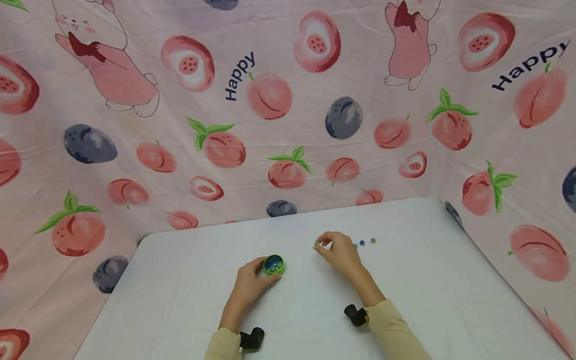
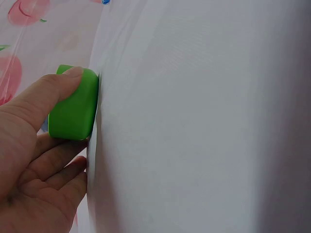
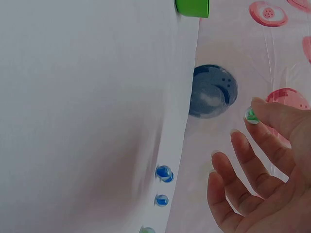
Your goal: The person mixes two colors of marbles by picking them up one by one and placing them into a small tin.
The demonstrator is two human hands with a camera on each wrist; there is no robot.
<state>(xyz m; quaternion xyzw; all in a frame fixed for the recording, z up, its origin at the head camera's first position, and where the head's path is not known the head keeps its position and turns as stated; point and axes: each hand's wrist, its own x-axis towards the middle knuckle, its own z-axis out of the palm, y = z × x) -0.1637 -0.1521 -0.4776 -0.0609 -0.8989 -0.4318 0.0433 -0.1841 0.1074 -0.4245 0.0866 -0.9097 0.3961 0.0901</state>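
Note:
A small round green cup (image 1: 282, 270) stands on the white table, with several blue and green marbles (image 1: 273, 265) inside. My left hand (image 1: 248, 284) grips it from the left, thumb on the near side and fingers round the far side. In the left wrist view the thumb presses the green wall of the cup (image 2: 75, 111). To the right of the cup, above the table, my right hand (image 1: 339, 254) pinches a green marble (image 3: 251, 115) between thumb and index finger. The other fingers of that hand are spread and loosely bent.
Beyond the right hand, a blue marble (image 1: 362, 243) and a green marble (image 1: 373, 240) lie on the table (image 1: 427, 280), with another marble (image 1: 355, 246) partly behind the hand. A fruit-print cloth (image 1: 252, 175) hangs along the table's back and sides.

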